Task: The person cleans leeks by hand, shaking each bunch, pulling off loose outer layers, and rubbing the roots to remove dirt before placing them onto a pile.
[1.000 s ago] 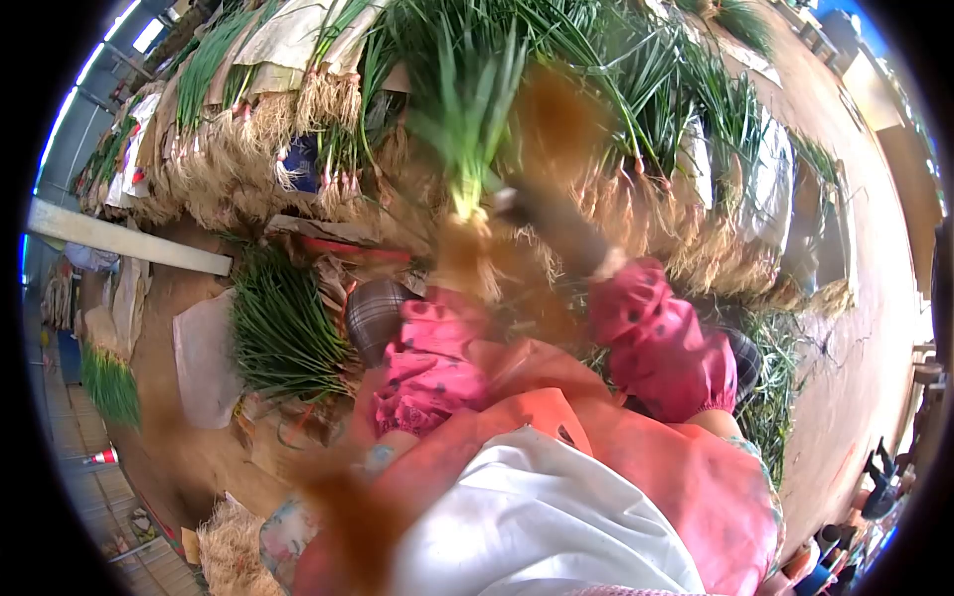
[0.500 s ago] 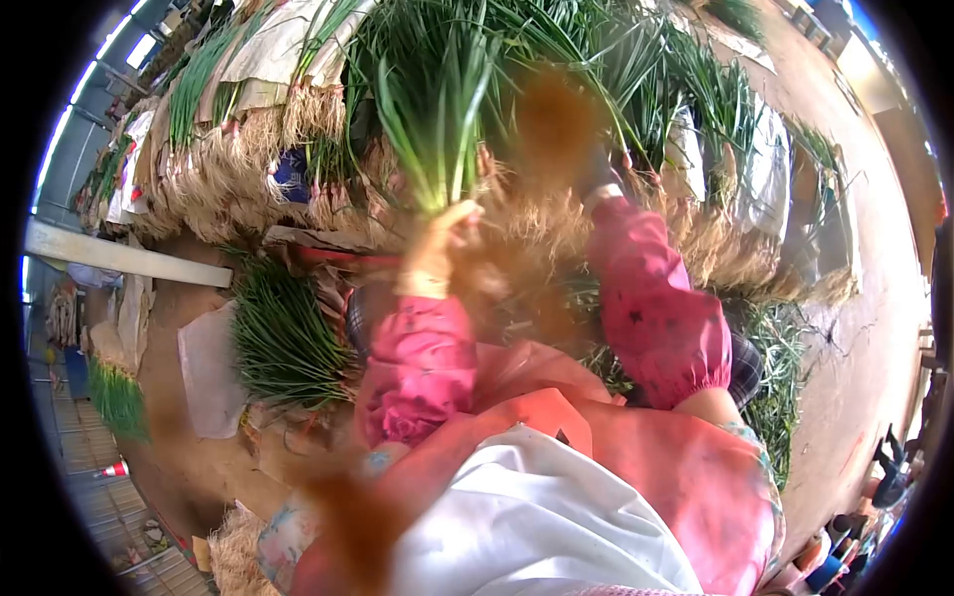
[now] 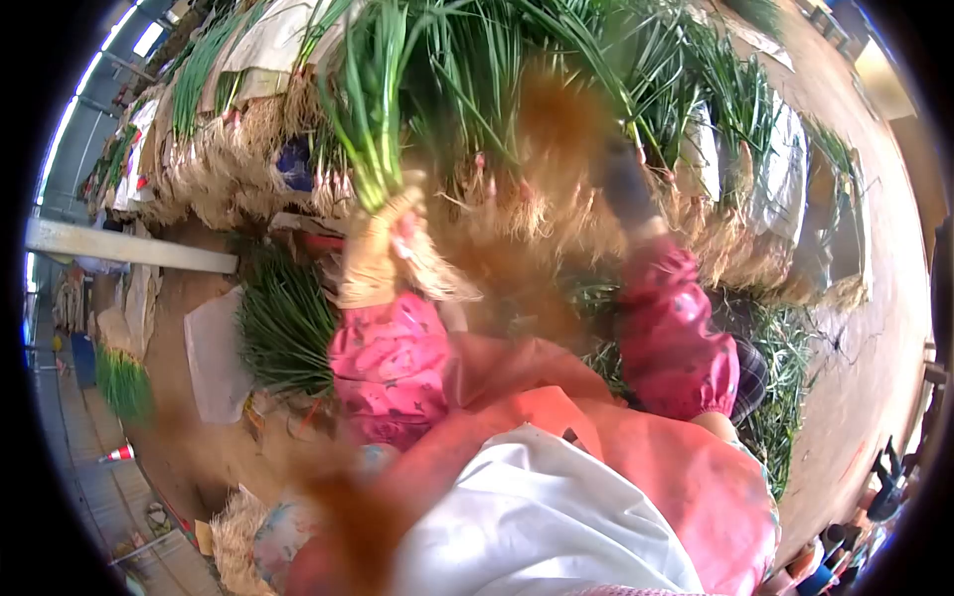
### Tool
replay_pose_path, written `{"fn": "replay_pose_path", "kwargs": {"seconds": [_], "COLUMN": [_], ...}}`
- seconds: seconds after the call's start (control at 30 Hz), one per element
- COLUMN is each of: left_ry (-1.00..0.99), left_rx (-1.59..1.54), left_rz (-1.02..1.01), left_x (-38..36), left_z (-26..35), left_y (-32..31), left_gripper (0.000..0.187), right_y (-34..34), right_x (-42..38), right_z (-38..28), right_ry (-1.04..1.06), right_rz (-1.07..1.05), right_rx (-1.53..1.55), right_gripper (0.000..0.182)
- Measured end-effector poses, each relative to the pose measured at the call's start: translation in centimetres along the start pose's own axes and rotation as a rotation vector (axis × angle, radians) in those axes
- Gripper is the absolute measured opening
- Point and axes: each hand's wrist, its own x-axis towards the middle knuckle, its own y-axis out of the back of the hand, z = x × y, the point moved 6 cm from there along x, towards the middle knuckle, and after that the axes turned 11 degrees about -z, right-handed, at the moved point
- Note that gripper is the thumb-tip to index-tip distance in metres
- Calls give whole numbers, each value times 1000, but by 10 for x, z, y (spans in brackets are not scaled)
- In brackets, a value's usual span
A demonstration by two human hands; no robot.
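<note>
A bunch of long-leaved green plants (image 3: pixel 378 139) with pale stems is gripped in my left hand (image 3: pixel 383 243), whose fingers are wrapped round the stem bases. Its leaves point away from me, and pale roots (image 3: pixel 437 273) trail out beside the wrist. My right hand (image 3: pixel 628 189) looks dark, as if gloved. It reaches to the plants (image 3: pixel 676 99) on the right part of the heap, but a brown smear on the lens and motion blur hide its fingers. Both forearms wear pink sleeves.
A long heap of similar rooted plants (image 3: pixel 487 89) lies across the far side, with sheets (image 3: pixel 780 199) among them. Another green bundle (image 3: pixel 283 323) lies at left below a white beam (image 3: pixel 129 245). Loose leaves (image 3: pixel 780 397) cover ground at right. An orange apron (image 3: pixel 656 457) covers my lap.
My left hand has moved left and turned, with the bunch in it; its roots now show. My right hand has drawn back slightly toward me and to the right.
</note>
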Motion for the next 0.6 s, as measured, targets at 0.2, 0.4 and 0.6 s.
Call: {"fn": "replay_pose_path", "kwargs": {"seconds": [0.2,0.4,0.6], "left_ry": [-93,84,127], "left_rx": [240,-169,-627], "left_rz": [353,107,-23], "left_x": [-15,24,74], "left_z": [21,-79,-128], "left_y": [16,-58,-87], "left_gripper": [10,15,10], "right_y": [-93,-40,-69], "right_x": [51,49,46], "right_z": [24,-6,12], "right_ry": [103,-33,-64], "right_rz": [-55,-121,-384], "right_rx": [-1044,-757,-271], "right_gripper": [21,26,29]}}
